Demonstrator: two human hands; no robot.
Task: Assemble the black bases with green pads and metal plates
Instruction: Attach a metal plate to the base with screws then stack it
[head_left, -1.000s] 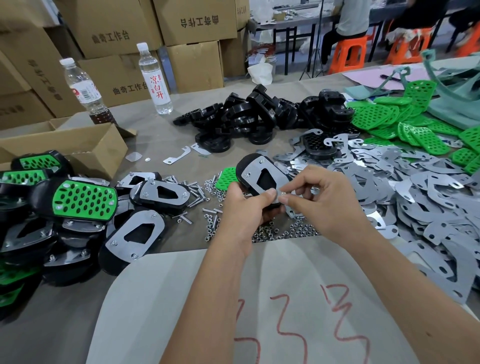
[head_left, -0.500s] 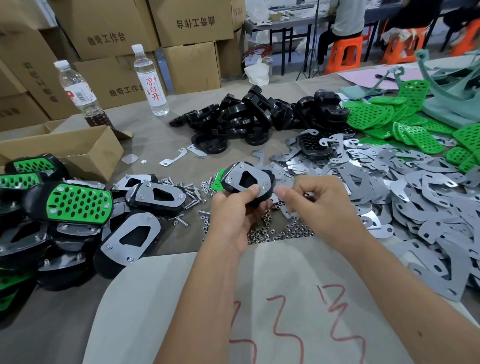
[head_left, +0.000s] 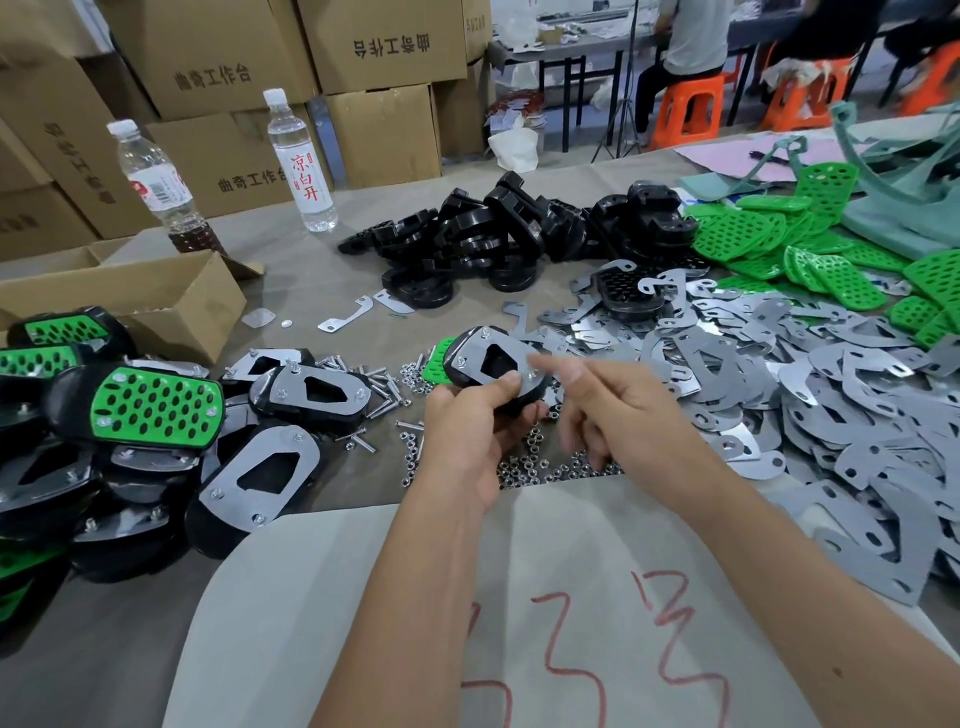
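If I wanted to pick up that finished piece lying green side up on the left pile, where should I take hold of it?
Probably by its long black edges, coming straight down from above. The finished piece lies nearly flat with the green pad facing up, and the black base bulges out past the pad at the rim, giving fingers something to wrap. The holed pad face looks flat, with nothing to pinch.

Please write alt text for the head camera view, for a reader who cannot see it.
The left hand grips a black base topped with a metal plate, while the right hand hovers beside it, blurred. Nuts lie below, loose metal plates to the right, finished assemblies to the left.
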